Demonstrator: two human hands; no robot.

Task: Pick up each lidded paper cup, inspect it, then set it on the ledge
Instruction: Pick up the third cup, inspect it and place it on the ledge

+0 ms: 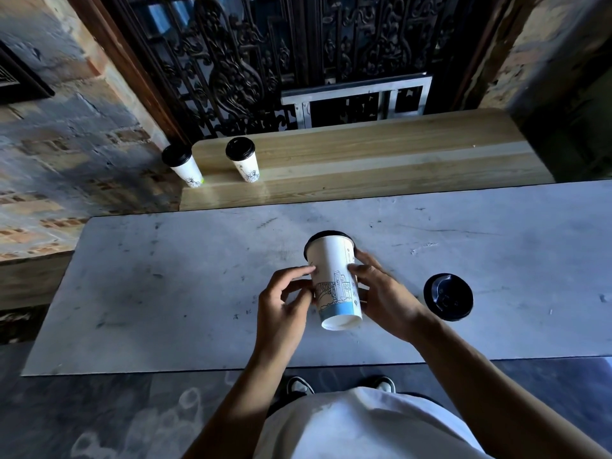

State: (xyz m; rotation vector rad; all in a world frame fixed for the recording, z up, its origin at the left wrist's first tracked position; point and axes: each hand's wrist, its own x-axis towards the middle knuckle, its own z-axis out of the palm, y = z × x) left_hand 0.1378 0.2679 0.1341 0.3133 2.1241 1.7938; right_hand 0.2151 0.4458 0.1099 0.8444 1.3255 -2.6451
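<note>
From the head camera, the person holds a lidded paper cup (334,279) tipped over between both hands above the grey worktop (165,276), its black lid pointing away and its pale base turned toward the body, a tilt that suits looking over the printed side and underside. The left hand (284,303) pinches the cup's left wall with curled fingertips (306,270), while the right hand (384,296) wraps the opposite wall, fingers bent round it, so the cup is steadied from both sides and can be rolled for inspection. Just to the right of the right hand, another cup (448,297) stands upright on the worktop, seen from above as a black lid, apparently waiting its turn. Ahead of the hands and to the left, two cups stand on the wooden ledge (381,154): one (243,159) well onto the wood, the other (183,164) right at the ledge's left end, where its footing cannot be judged. The ledge stretches bare far to the right of them, so there is ample room to place more. The worktop's near edge lies below the wrists, and the path forward from the hands to the ledge looks unobstructed.
</note>
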